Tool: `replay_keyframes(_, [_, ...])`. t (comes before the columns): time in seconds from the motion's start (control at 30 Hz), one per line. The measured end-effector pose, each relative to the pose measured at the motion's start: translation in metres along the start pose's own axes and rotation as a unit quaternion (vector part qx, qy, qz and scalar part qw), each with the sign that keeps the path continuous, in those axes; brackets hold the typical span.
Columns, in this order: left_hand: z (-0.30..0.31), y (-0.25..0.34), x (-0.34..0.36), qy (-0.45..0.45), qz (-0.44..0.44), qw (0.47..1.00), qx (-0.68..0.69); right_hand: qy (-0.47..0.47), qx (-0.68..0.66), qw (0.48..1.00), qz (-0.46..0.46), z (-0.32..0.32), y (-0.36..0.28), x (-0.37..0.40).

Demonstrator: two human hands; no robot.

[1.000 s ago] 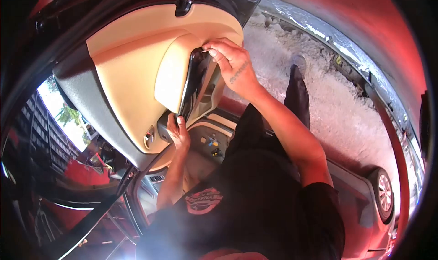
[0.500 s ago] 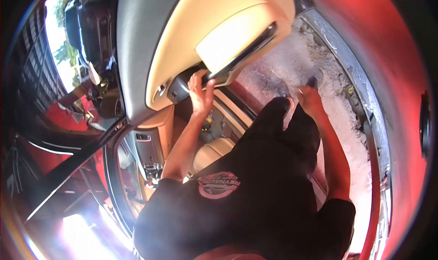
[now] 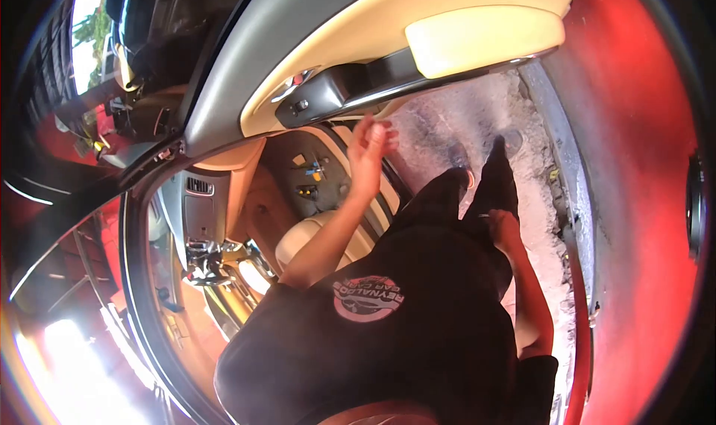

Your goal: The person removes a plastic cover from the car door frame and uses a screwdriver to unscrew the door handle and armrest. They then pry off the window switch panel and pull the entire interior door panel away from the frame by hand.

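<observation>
My left hand is raised just below the black armrest trim of a car door. Its fingers are half bent and apart, and nothing shows in them. The door panel is beige and grey, with a pale padded armrest. My right hand hangs low by my right thigh, its fingers closed. A small pale bit shows at its fingertips; I cannot tell what it is.
The car's doorway lies to my left, with a beige seat and small blue and yellow items on the dark floor. Rough concrete is underfoot. A red wall stands on the right, with a grey ledge along its base.
My left hand has come off the door's armrest area and moved slightly right. My right hand has dropped toward my thigh. The door panel has shifted right and turned in view.
</observation>
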State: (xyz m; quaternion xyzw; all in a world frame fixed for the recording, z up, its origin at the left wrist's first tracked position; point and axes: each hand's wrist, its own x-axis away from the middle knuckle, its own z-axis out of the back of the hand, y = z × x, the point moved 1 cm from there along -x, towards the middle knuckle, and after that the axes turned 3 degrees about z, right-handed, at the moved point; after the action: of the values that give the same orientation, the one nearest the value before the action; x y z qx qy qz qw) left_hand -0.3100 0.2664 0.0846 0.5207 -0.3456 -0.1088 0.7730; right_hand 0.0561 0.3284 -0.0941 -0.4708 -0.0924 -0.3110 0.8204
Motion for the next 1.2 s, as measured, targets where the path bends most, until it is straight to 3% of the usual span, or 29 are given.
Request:
replay_keyframes(0.07, [0.014, 0.006, -0.022, -0.020, 0.124, 0.951, 0.281, -0.012, -0.109, 0.993, 0.035, 0.015, -0.026, 0.007])
replay_keyframes(0.2, [-0.001, 0.020, -0.049, -0.054, 0.184, 0.891, 0.412, -0.101, -0.068, 0.992, -0.027, 0.029, -0.062, 0.016])
replay_keyframes(0.4, [-0.012, 0.018, -0.069, -0.010, 0.174, 0.881, 0.440, -0.092, -0.105, 0.990, 0.006, 0.018, -0.066, 0.022])
replay_keyframes(0.47, [-0.012, 0.017, -0.071, -0.014, 0.159, 0.877, 0.452, -0.112, -0.087, 0.989, -0.043, 0.013, -0.059, 0.023])
replay_keyframes(0.53, [-0.012, 0.018, -0.068, -0.008, 0.159, 0.878, 0.451, -0.068, -0.161, 0.983, -0.062, 0.017, -0.068, 0.025])
replay_keyframes(0.7, [-0.015, 0.009, -0.063, -0.007, 0.147, 0.882, 0.448, -0.055, -0.101, 0.991, -0.069, 0.032, -0.077, 0.023])
replay_keyframes(0.77, [-0.013, 0.005, -0.060, -0.016, 0.114, 0.896, 0.429, 0.053, -0.147, 0.986, -0.060, 0.055, -0.100, 0.002])
replay_keyframes(0.8, [-0.012, 0.001, -0.057, -0.018, 0.117, 0.894, 0.432, 0.012, -0.154, 0.983, -0.103, 0.087, -0.135, -0.014])
replay_keyframes(0.83, [-0.009, -0.004, -0.053, -0.015, 0.130, 0.899, 0.418, -0.025, -0.256, 0.950, -0.176, 0.123, -0.185, -0.031])
replay_keyframes(0.87, [-0.007, -0.006, -0.049, -0.013, 0.142, 0.903, 0.406, -0.002, -0.338, 0.928, -0.160, 0.141, -0.216, -0.043])
replay_keyframes(0.9, [-0.007, -0.003, -0.041, -0.018, 0.142, 0.900, 0.412, 0.020, -0.317, 0.940, -0.125, 0.166, -0.255, -0.055])
replay_keyframes(0.93, [-0.007, 0.004, -0.027, -0.083, 0.157, 0.909, 0.377, 0.023, -0.311, 0.941, -0.128, 0.173, -0.268, -0.060])
replay_keyframes(0.97, [-0.007, 0.010, -0.014, -0.147, 0.169, 0.914, 0.339, 0.048, -0.204, 0.977, -0.044, 0.179, -0.280, -0.064])
replay_keyframes(1.0, [-0.009, 0.016, -0.004, -0.152, 0.166, 0.912, 0.343, 0.071, -0.091, 0.992, 0.042, 0.183, -0.289, -0.067])
replay_keyframes(1.07, [-0.024, 0.031, 0.017, -0.310, 0.094, 0.877, 0.356, 0.046, -0.051, 0.997, 0.042, 0.186, -0.297, -0.071])
replay_keyframes(1.13, [-0.031, 0.041, 0.017, -0.296, 0.069, 0.884, 0.354, 0.018, -0.005, 0.998, 0.057, 0.188, -0.303, -0.075])
replay_keyframes(1.2, [-0.035, 0.033, 0.003, -0.268, 0.033, 0.894, 0.356, 0.058, 0.001, 0.992, 0.115, 0.196, -0.315, -0.084])
